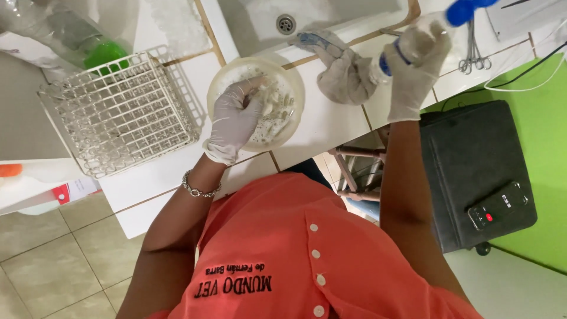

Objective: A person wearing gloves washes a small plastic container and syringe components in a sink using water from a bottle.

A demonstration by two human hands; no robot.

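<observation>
Person wears a coral-orange top w/ short sleeves, arms bare below. Front has a row of 4 small white buttons and dark lettering on the chest. Both hands in thin white disposable gloves, cuffs ending at the wrists: left hand, right hand. Left glove cuff is wrinkled & bunched. Silver chain bracelet on the left wrist, just below the cuff.
</observation>
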